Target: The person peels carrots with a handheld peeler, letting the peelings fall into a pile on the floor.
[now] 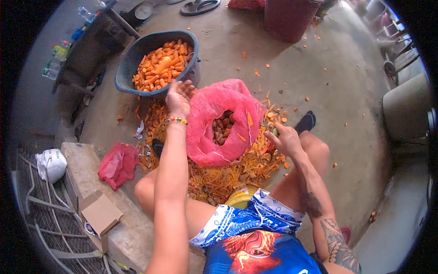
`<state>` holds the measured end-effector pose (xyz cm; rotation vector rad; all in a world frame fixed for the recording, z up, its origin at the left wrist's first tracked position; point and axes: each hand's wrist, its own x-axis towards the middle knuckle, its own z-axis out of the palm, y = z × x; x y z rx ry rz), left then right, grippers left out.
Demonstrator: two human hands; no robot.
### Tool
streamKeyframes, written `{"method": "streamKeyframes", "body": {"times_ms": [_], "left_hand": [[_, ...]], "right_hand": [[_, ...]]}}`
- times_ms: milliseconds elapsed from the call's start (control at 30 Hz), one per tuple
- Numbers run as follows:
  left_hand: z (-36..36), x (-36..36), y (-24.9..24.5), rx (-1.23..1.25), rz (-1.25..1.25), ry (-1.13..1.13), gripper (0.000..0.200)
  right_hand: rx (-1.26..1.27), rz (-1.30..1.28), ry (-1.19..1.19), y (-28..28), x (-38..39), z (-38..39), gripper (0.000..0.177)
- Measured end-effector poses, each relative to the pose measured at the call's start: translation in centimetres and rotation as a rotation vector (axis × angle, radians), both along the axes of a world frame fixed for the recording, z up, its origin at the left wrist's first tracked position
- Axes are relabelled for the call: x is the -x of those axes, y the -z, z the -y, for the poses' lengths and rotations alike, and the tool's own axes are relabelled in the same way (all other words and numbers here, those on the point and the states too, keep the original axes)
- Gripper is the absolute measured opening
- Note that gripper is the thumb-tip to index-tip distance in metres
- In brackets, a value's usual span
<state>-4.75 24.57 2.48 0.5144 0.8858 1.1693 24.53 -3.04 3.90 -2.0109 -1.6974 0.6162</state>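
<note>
My left hand (pixel 180 98) is stretched forward at the near rim of a dark blue tub (pixel 121 75), fingers apart and nothing in them. Peeled orange carrots (pixel 162 66) are heaped in that tub. In front of me stands a pink mesh sack (pixel 205 141), its mouth rolled open around reddish-brown roots (pixel 223 125). To the right of the sack, my right hand (pixel 288 140) is closed around a small green-handled tool (pixel 275 131); its working end is too small to make out. Orange peelings (pixel 219 180) lie thickly on the floor around the sack.
A yellow bucket (pixel 239 197) sits between my thighs. To the left are a crumpled pink mesh bag (pixel 117 165), a concrete ledge (pixel 80 157) and an open cardboard box (pixel 102 212). A dark red bin (pixel 289 18) stands at the back, with carrot bits scattered across the floor.
</note>
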Motion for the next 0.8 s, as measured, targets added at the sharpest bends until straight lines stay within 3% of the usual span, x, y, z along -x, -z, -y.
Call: {"method": "streamKeyframes", "body": {"times_ms": [67, 133, 200, 267, 300, 333, 367, 433, 533, 633, 733, 800], "left_hand": [[0.7, -0.9, 2.7, -0.061, -0.27, 0.187, 0.027], [2.6, -1.3, 9.6, -0.218, -0.69, 0.509, 0.023], [5.4, -1.4, 15.8, -0.121, -0.911, 0.776, 0.023], [9.0, -0.8, 22.1, -0.363, -1.268, 0.836, 0.035], [11.1, -1.3, 22.4, -0.281, -1.338, 0.841, 0.041], [12.5, -0.5, 25.9, -0.324, -1.431, 0.894, 0.042], [13.8, 0.8, 30.8, -0.59, -1.369, 0.754, 0.045], [16.6, -0.3, 29.1, -0.526, -1.546, 0.648, 0.045], [17.5, -0.8, 26.4, -0.497, -1.754, 0.731, 0.043], [16.4, -0.6, 25.3, -0.417, -1.682, 0.82, 0.034], [15.1, -0.5, 24.5, -0.29, -1.502, 0.728, 0.032], [14.2, -0.4, 24.2, 0.054, -1.031, 0.541, 0.036]], "right_hand": [[0.031, 0.009, -0.012, 0.0, -0.2, -0.4, 0.05], [0.058, 0.033, -0.026, 0.1, -0.2, -1.0, 0.049], [0.097, 0.037, -0.027, 0.2, -0.2, -1.8, 0.05], [0.147, 0.036, -0.025, 0.2, -0.1, -2.3, 0.051], [0.177, 0.032, -0.025, 0.1, 0.0, -2.3, 0.052], [0.205, 0.029, -0.023, 0.1, 0.0, -2.3, 0.053], [0.255, 0.045, -0.03, 0.2, 0.0, -2.5, 0.053], [0.358, 0.078, -0.048, 0.5, 0.0, -2.5, 0.055], [0.271, 0.076, -0.084, 0.7, 0.2, -2.0, 0.052], [0.294, 0.081, -0.091, 1.0, 0.3, -2.3, 0.051], [0.363, 0.121, -0.095, 1.6, 0.4, -2.7, 0.053], [0.313, 0.078, -0.091, 1.7, 0.5, -2.6, 0.055]]}}
